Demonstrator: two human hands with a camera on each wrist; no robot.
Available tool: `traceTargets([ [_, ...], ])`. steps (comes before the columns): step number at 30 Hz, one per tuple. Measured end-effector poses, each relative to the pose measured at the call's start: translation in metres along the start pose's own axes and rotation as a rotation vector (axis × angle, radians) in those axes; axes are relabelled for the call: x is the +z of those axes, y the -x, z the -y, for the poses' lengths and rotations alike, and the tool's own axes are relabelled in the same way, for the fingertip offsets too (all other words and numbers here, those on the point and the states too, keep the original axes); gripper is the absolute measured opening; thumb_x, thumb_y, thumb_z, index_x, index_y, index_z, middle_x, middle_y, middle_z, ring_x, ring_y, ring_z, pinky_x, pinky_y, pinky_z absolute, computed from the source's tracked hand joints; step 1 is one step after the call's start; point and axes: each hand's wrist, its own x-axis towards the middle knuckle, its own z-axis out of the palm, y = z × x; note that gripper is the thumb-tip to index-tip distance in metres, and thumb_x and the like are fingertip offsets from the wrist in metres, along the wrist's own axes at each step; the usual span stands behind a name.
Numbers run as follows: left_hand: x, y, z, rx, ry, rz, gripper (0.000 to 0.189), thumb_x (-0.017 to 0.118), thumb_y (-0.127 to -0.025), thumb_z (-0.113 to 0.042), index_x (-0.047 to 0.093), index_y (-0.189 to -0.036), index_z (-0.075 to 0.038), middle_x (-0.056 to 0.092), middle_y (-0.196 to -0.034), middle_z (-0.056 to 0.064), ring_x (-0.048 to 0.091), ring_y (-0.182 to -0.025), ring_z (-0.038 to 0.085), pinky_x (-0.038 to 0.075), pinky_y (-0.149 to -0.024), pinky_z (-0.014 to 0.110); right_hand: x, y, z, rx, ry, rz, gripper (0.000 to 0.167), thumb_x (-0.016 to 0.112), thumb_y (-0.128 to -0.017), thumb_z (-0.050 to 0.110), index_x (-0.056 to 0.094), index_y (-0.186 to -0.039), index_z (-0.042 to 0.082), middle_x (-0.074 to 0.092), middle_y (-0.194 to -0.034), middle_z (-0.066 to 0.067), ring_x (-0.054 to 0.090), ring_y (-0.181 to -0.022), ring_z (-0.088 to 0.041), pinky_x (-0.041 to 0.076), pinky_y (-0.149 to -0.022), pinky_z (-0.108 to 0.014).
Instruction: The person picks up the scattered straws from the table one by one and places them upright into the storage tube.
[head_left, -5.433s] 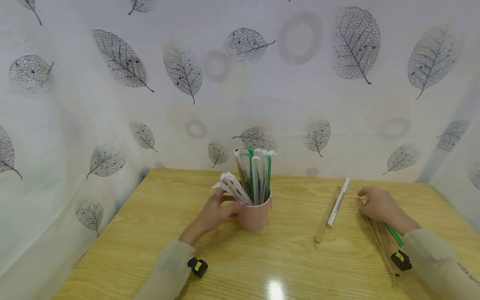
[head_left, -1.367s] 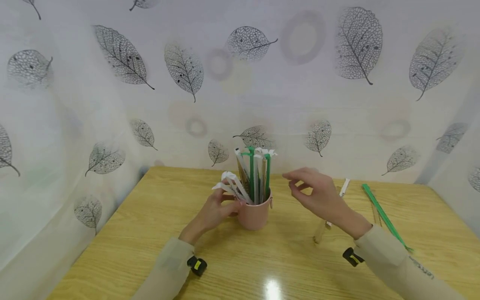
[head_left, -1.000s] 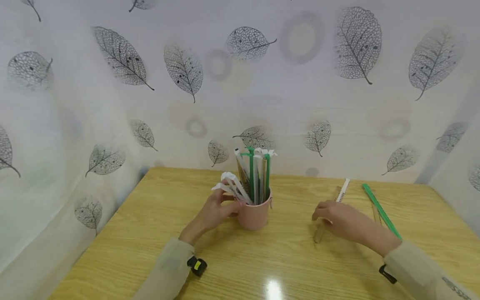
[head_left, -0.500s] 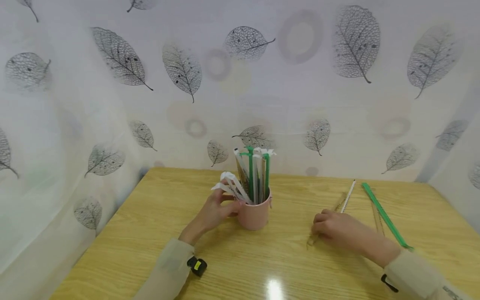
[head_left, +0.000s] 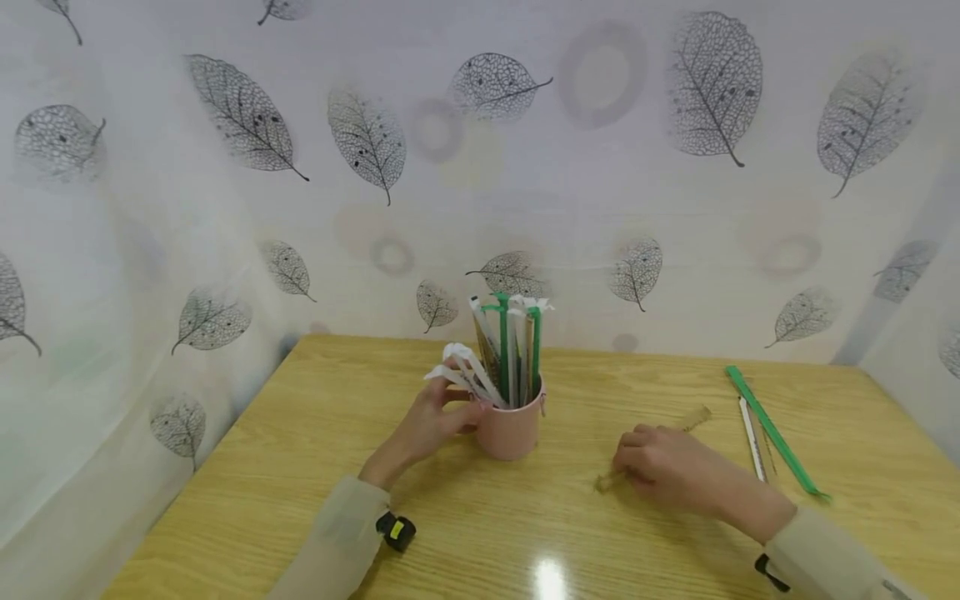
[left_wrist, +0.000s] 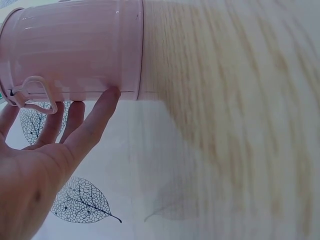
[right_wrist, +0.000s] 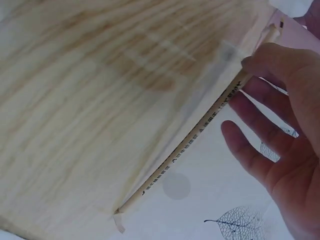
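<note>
At the pink cup [head_left: 508, 433], my left hand [head_left: 431, 421] holds the rim and left side, thumb in front; several fingers lie along its wall in the left wrist view. White, green and brown paper-wrapped straws [head_left: 504, 354] stand in the cup, several white ones leaning left over my fingers. To the right, my right hand [head_left: 667, 467] is low over the table, its thumb and fingers pinching a brown paper-wrapped straw [right_wrist: 192, 137] with dark print. Both ends of this straw show past the hand in the head view.
On the right of the wooden table [head_left: 570, 508] lie a green wrapped straw [head_left: 776, 433] and a white wrapped straw [head_left: 752, 437], with a thin brown one [head_left: 768, 446] partly hidden beside them. A leaf-print curtain [head_left: 525, 192] hangs behind the table.
The white straw has gone from beside the brown one to beside the green straw. My right hand has moved slightly left, and the brown straw has turned with it. My left hand stays at the cup.
</note>
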Motion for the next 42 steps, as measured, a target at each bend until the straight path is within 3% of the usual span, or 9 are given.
traceTargets([
  [2, 0.000, -0.001, 0.000, -0.002, 0.000, 0.001, 0.058, 0.068, -0.098, -0.019, 0.039, -0.148, -0.015, 0.045, -0.150, 0.020, 0.052, -0.135, 0.041, 0.062, -0.091, 0.049, -0.002, 0.000, -0.003, -0.050, 0.000, -0.108, 0.030, 0.083, -0.071, -0.002, 0.073, -0.091, 0.017, 0.069, -0.089, 0.009, 0.062, -0.078, -0.005, 0.053, -0.065, -0.015],
  [6, 0.000, -0.001, 0.000, -0.002, -0.004, -0.001, 0.057, 0.069, -0.098, -0.019, 0.040, -0.146, -0.014, 0.046, -0.150, 0.019, 0.053, -0.134, 0.041, 0.063, -0.090, 0.048, -0.017, -0.003, -0.009, -0.079, -0.048, -0.293, 0.003, 0.072, -0.095, 0.017, 0.072, -0.099, 0.018, 0.070, -0.095, 0.007, 0.066, -0.082, -0.007, 0.053, -0.070, -0.011],
  [9, 0.001, -0.001, 0.000, 0.001, -0.006, -0.005, 0.055, 0.069, -0.098, -0.018, 0.040, -0.145, -0.013, 0.047, -0.149, 0.020, 0.055, -0.132, 0.041, 0.063, -0.089, 0.047, -0.035, -0.008, -0.013, -0.047, -0.082, -0.384, 0.032, 0.048, -0.106, 0.035, 0.072, -0.107, 0.014, 0.072, -0.098, 0.004, 0.069, -0.085, -0.009, 0.053, -0.074, -0.010],
  [15, 0.000, 0.000, -0.001, 0.017, -0.015, -0.009, 0.056, 0.068, -0.098, -0.018, 0.039, -0.146, -0.015, 0.047, -0.148, 0.020, 0.054, -0.131, 0.042, 0.063, -0.089, 0.048, -0.065, -0.017, -0.021, 0.023, -0.027, -0.554, 0.050, 0.050, -0.104, 0.041, 0.066, -0.128, 0.001, 0.074, -0.090, 0.003, 0.070, -0.077, -0.011, 0.054, -0.076, -0.009],
  [20, 0.001, 0.000, 0.000, 0.016, -0.022, -0.016, 0.058, 0.069, -0.098, -0.019, 0.038, -0.147, -0.017, 0.048, -0.147, 0.019, 0.056, -0.130, 0.041, 0.063, -0.088, 0.048, -0.075, -0.022, -0.024, 0.004, -0.078, -0.610, 0.055, 0.053, -0.103, 0.038, 0.060, -0.136, -0.005, 0.072, -0.088, -0.001, 0.068, -0.080, -0.005, 0.057, -0.075, -0.011],
  [27, 0.002, 0.001, -0.001, 0.007, -0.017, -0.024, 0.058, 0.070, -0.097, -0.019, 0.039, -0.146, -0.020, 0.047, -0.148, 0.016, 0.056, -0.131, 0.040, 0.063, -0.088, 0.050, -0.079, -0.025, -0.026, 0.021, -0.107, -0.634, 0.050, 0.055, -0.102, 0.036, 0.065, -0.129, -0.005, 0.073, -0.093, -0.005, 0.067, -0.084, 0.001, 0.058, -0.068, -0.012],
  [31, 0.002, 0.001, -0.002, 0.003, -0.019, -0.015, 0.059, 0.070, -0.098, -0.020, 0.038, -0.147, -0.023, 0.046, -0.149, 0.015, 0.055, -0.131, 0.040, 0.063, -0.089, 0.050, -0.081, -0.028, -0.028, 0.052, -0.136, -0.654, 0.038, 0.068, -0.090, 0.010, 0.067, -0.124, -0.004, 0.073, -0.089, -0.007, 0.066, -0.082, 0.003, 0.058, -0.068, -0.012],
  [35, 0.002, 0.000, -0.002, 0.008, -0.019, -0.016, 0.059, 0.069, -0.098, -0.019, 0.038, -0.148, -0.020, 0.046, -0.149, 0.016, 0.055, -0.131, 0.040, 0.063, -0.089, 0.049, -0.085, -0.034, -0.029, 0.088, -0.187, -0.684, 0.055, 0.069, -0.069, -0.016, 0.067, -0.123, -0.004, 0.072, -0.084, -0.007, 0.065, -0.083, 0.005, 0.058, -0.069, -0.010],
  [42, 0.002, 0.000, -0.002, 0.018, -0.017, -0.020, 0.058, 0.069, -0.098, -0.017, 0.038, -0.147, -0.018, 0.046, -0.148, 0.019, 0.055, -0.130, 0.042, 0.063, -0.088, 0.049, -0.097, -0.050, -0.028, 0.131, -0.246, -0.721, 0.072, 0.072, -0.070, -0.019, 0.058, -0.138, -0.004, 0.071, -0.085, -0.010, 0.066, -0.085, 0.006, 0.057, -0.072, -0.009],
])
